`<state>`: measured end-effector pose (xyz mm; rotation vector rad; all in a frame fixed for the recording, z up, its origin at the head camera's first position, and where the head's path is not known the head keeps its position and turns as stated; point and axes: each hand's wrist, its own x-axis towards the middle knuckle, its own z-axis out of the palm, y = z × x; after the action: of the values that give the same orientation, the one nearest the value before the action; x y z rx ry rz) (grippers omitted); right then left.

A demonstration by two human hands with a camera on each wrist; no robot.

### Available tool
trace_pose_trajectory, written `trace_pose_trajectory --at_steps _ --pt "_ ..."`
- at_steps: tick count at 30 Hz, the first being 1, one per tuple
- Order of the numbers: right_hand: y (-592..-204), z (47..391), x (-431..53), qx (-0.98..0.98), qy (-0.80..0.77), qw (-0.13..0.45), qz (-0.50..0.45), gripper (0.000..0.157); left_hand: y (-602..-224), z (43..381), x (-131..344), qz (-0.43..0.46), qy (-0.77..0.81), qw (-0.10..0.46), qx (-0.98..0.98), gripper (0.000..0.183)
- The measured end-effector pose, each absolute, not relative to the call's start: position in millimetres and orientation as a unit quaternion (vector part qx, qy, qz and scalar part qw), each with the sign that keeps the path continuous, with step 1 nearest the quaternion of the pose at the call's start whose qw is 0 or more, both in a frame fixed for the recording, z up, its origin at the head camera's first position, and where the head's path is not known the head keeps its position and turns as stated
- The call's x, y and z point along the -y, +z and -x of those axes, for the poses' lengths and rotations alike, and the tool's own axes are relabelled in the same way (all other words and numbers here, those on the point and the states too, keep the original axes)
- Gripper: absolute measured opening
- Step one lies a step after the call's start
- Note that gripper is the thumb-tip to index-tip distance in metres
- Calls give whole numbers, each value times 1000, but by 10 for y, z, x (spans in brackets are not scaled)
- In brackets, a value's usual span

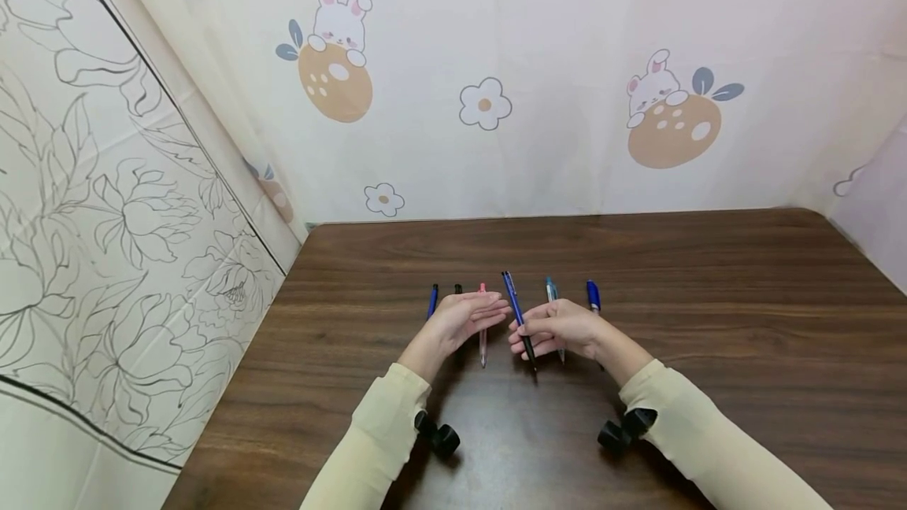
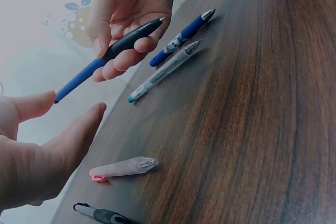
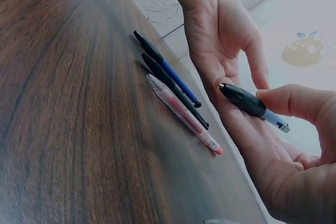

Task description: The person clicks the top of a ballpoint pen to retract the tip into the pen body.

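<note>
Wall sheet [image 1: 553,22]: pale, bunnies and flowers all over, behind the held pen [image 1: 511,293]
Table [image 1: 744,313]: dark brown wood, under the held pen
Left hand [image 1: 460,317]: fingers pretty much straight, just left of the held pen, can't tell if the thumb's actually touching it
Right hand [image 1: 563,325]: pinching the held pen between thumb and fingers
Held pen: blue with a black grip, up off the wood between both hands
Left of it: blue pen [image 1: 433,300], black pen [image 1: 458,288], pink pen [image 1: 483,352], all lying down
Right of it: clear pen [image 1: 553,290], then a blue-topped pen [image 1: 593,294]
</note>
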<state>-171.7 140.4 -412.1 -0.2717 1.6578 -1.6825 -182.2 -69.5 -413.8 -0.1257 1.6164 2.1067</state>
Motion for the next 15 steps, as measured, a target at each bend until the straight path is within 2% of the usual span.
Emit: trace_pose_trajectory --at_steps 8,15 --pt "-4122 1689 -1371 -626 -661 396 120 49 -4123 1848 698 43 790 228 -567 39" --pt "-4112 1655 -1340 -606 -670 413 114 48 -4103 1877 694 31 817 226 -530 47"
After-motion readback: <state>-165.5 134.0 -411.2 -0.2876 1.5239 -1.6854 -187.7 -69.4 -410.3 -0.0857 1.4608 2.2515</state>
